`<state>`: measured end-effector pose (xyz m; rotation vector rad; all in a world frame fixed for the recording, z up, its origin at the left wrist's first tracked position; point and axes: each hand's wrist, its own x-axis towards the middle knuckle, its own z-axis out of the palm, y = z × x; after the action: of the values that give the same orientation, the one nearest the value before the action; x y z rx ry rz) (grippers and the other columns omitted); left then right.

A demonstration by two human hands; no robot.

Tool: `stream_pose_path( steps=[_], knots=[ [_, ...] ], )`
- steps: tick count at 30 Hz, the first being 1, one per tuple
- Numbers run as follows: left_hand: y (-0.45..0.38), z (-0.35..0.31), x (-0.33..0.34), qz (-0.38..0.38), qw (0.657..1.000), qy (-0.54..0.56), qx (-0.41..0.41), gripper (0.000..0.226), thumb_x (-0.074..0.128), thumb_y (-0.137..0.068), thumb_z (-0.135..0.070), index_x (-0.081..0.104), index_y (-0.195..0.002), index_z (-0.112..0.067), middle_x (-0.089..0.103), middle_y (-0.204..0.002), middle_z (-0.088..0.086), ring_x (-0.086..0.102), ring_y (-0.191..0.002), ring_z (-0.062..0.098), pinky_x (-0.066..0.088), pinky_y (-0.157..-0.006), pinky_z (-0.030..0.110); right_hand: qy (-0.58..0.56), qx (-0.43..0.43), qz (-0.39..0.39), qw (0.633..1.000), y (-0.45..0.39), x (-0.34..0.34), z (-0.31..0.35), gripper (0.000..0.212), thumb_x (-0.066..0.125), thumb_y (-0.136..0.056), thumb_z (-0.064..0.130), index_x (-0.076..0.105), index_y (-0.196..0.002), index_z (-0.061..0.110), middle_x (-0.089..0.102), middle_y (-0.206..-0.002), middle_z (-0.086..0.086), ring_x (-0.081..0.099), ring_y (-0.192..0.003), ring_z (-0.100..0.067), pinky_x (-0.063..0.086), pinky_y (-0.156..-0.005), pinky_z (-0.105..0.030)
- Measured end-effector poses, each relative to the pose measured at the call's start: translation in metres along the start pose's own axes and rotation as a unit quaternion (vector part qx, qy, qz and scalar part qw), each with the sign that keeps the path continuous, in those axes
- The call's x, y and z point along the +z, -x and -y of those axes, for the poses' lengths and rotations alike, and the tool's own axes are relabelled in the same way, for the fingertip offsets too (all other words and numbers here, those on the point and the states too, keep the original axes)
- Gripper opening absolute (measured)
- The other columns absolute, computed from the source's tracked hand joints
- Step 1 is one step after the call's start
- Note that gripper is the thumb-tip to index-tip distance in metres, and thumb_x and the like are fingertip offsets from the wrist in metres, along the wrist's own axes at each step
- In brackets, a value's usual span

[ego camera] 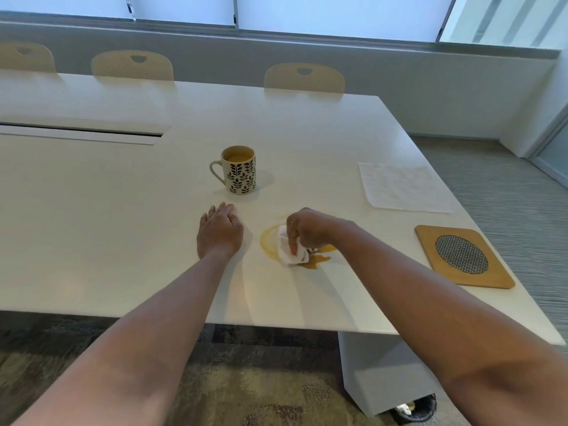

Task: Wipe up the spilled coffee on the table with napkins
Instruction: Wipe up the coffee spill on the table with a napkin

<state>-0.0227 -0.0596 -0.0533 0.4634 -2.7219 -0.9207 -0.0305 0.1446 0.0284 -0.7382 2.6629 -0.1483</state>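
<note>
R hand (pixel 309 230) is gripping a crumpled white napkin (pixel 290 252), fingers curled round it, and is pressing it down onto the spilled coffee (pixel 316 262) w/ the wad touching the bench (pixel 123 229). The spill is lying toward the near edge of the bench, a bit right of centre: a thin tan ring is showing on the napkin's left side, and a darker brown puddle is sitting at its near-right side, partly under the wad. L hand (pixel 219 230) is resting palm-down on the bench just left of the spill, fingers relaxed and close together, holding nothing, apart from the ring.

Leaf-print mug (pixel 239 170) is standing upright behind the hands toward the bench centre, handle pointing left, w/ light brown coffee inside; it's near the L hand but not touching. A flat unfolded napkin sheet (pixel 402 187) is lying at the right edge of the bench, well apart from the spill. A wooden trivet (pixel 464 256) w/ a round mesh insert is sitting at the right edge, nearer the front corner, just in front of the sheet. Three tan chairs (pixel 304 76) are standing along the far edge.
</note>
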Motion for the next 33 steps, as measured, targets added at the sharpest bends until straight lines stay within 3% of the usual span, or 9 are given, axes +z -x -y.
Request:
stream_pose_path(
  steps=[5, 9, 12, 19, 22, 24, 27, 30, 33],
  knots=[
    [0.001, 0.0, 0.0, -0.001, 1.0, -0.003, 0.007, 0.049, 0.026, -0.102, -0.024, 0.051, -0.144, -0.02, 0.039, -0.158, 0.0, 0.023, -0.15, 0.017, 0.011, -0.123, 0.035, 0.05, 0.086, -0.016, 0.995, 0.019, -0.011, -0.027, 0.028, 0.055, -0.083, -0.003, 0.078, -0.09, 0.011, 0.066, -0.109, -0.012, 0.068, -0.084, -0.028, 0.056, -0.071, -0.029],
    [0.002, -0.001, 0.0, -0.01, 1.0, -0.005, 0.005, 0.049, 0.027, -0.102, -0.024, 0.051, -0.144, -0.019, 0.038, -0.159, 0.0, 0.023, -0.15, 0.018, 0.012, -0.123, 0.035, 0.115, 0.155, 0.012, 0.981, 0.032, -0.017, -0.047, 0.03, 0.058, -0.084, 0.007, 0.072, -0.11, 0.011, 0.066, -0.114, -0.013, 0.066, -0.096, -0.026, 0.054, -0.08, -0.031],
    [0.002, -0.001, 0.0, -0.007, 1.0, -0.005, 0.006, 0.049, 0.027, -0.103, -0.024, 0.051, -0.145, -0.018, 0.037, -0.159, 0.0, 0.022, -0.15, 0.018, 0.01, -0.123, 0.034, 0.119, 0.188, 0.046, 0.974, 0.037, -0.019, -0.05, 0.03, 0.059, -0.085, 0.011, 0.066, -0.114, 0.01, 0.064, -0.114, -0.011, 0.064, -0.092, -0.024, 0.053, -0.071, -0.031],
    [0.003, -0.001, 0.0, -0.008, 1.0, -0.003, 0.004, 0.049, 0.027, -0.103, -0.024, 0.051, -0.145, -0.018, 0.037, -0.159, 0.0, 0.022, -0.15, 0.018, 0.01, -0.122, 0.033, -0.013, 0.216, 0.187, 0.958, 0.026, -0.021, -0.023, 0.027, 0.053, -0.083, -0.007, 0.059, -0.109, -0.009, 0.072, -0.091, -0.013, 0.074, -0.086, -0.026, 0.055, -0.092, -0.044],
    [0.003, -0.001, -0.001, -0.008, 1.0, -0.001, 0.005, 0.049, 0.027, -0.103, -0.024, 0.052, -0.144, -0.017, 0.038, -0.158, 0.001, 0.023, -0.15, 0.018, 0.01, -0.123, 0.033, -0.024, 0.194, 0.221, 0.955, 0.022, -0.021, -0.006, 0.033, 0.067, -0.079, -0.006, 0.061, -0.111, -0.008, 0.076, -0.092, -0.008, 0.074, -0.084, -0.018, 0.053, -0.097, -0.04],
    [0.003, -0.002, 0.0, -0.009, 1.0, 0.002, 0.006, 0.048, 0.028, -0.102, -0.024, 0.052, -0.144, -0.017, 0.04, -0.157, 0.002, 0.024, -0.15, 0.019, 0.012, -0.123, 0.034, -0.043, 0.178, 0.222, 0.958, 0.017, -0.018, 0.002, 0.033, 0.075, -0.074, -0.004, 0.063, -0.105, -0.006, 0.076, -0.093, -0.005, 0.073, -0.081, -0.013, 0.055, -0.09, -0.032],
    [0.004, -0.002, -0.001, -0.013, 1.0, 0.004, 0.006, 0.048, 0.028, -0.102, -0.023, 0.053, -0.142, -0.017, 0.043, -0.156, 0.004, 0.026, -0.149, 0.019, 0.015, -0.122, 0.036, -0.059, 0.153, 0.188, 0.968, 0.008, -0.013, 0.012, 0.019, 0.078, -0.076, 0.008, 0.062, -0.085, 0.005, 0.068, -0.059, 0.006, 0.064, -0.053, -0.002, 0.047, -0.053, -0.018],
    [0.004, -0.001, -0.001, -0.01, 1.0, 0.004, 0.008, 0.048, 0.027, -0.102, -0.023, 0.054, -0.142, -0.017, 0.041, -0.157, 0.002, 0.024, -0.149, 0.019, 0.012, -0.123, 0.035, -0.083, 0.147, 0.137, 0.976, -0.001, -0.006, 0.018, 0.02, 0.081, -0.075, 0.017, 0.063, -0.075, 0.009, 0.065, -0.049, 0.009, 0.063, -0.053, -0.004, 0.04, -0.05, -0.018],
    [0.003, -0.001, -0.001, -0.011, 1.0, 0.006, 0.009, 0.047, 0.028, -0.103, -0.023, 0.055, -0.14, -0.017, 0.041, -0.157, 0.002, 0.025, -0.149, 0.019, 0.011, -0.123, 0.034, -0.084, 0.147, 0.087, 0.982, -0.009, -0.001, 0.021, 0.022, 0.085, -0.068, 0.023, 0.066, -0.07, 0.011, 0.065, -0.053, 0.007, 0.063, -0.058, -0.008, 0.038, -0.049, -0.019]
  ],
)
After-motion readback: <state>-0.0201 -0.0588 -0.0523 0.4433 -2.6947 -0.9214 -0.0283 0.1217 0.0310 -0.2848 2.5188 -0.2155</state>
